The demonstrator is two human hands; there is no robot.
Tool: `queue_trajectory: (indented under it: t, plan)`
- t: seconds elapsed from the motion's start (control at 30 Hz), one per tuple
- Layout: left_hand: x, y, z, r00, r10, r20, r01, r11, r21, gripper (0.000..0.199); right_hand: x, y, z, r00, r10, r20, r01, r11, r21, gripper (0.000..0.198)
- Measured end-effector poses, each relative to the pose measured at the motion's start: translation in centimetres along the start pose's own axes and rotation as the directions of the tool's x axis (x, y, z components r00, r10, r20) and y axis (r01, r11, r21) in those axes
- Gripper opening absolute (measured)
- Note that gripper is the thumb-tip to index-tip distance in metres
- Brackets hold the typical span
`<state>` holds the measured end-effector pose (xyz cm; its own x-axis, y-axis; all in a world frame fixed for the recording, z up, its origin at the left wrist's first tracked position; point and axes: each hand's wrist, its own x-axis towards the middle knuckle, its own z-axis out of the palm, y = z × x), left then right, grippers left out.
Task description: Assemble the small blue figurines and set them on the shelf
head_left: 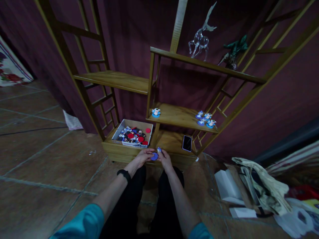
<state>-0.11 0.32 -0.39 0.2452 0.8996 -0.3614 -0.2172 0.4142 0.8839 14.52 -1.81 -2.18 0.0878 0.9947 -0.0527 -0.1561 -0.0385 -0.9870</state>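
Observation:
My left hand pinches a round purple base in front of the lower shelf. Close beside it, my right hand grips a small purple-and-white figurine. Whether base and figurine touch, I cannot tell. Just beyond my left hand, an open box on the lowest shelf holds many small figurine pieces and red round bases. On the shelf above, one blue-based figurine stands at the left end. Several assembled figurines with blue or purple bases are grouped at the right end.
A phone lies on the lowest shelf at right. A clear deer ornament and a dark green figure stand on the upper shelf. Cloth, a white box and plastic bags lie on the floor at right.

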Motion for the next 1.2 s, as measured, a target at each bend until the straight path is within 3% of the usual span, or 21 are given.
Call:
queue_trajectory:
  t: [0.17, 0.43, 0.63, 0.97, 1.2]
  plan:
    - [0.1, 0.1, -0.2, 0.999, -0.041, -0.021, 0.04, 0.998, -0.043, 0.043, -0.2, -0.7, -0.8, 0.988, 0.15, -0.022, -0.14, 0.957, 0.253, 0.036]
    - [0.4, -0.1, 0.0, 0.995, -0.026, -0.095, 0.017, 0.996, -0.092, 0.032, -0.4, -1.6, -1.8, 0.981, 0.188, -0.049, -0.146, 0.881, 0.451, 0.014]
    - [0.6, -0.3, 0.1, 0.994, -0.023, -0.102, 0.013, 0.995, -0.1, 0.022, -0.6, -2.0, -2.1, 0.98, 0.197, -0.026, -0.163, 0.871, 0.463, 0.011]
    - [1.1, -0.5, 0.0, 0.992, -0.071, -0.107, 0.059, 0.992, -0.109, 0.021, -0.9, -1.5, -1.1, 0.987, 0.159, -0.014, -0.139, 0.903, 0.407, 0.026]
    - [0.6, -0.3, 0.3, 0.983, -0.043, -0.18, 0.028, 0.996, -0.08, 0.024, -0.5, -1.2, -0.7, 0.975, 0.077, -0.209, -0.026, 0.971, 0.237, 0.035]
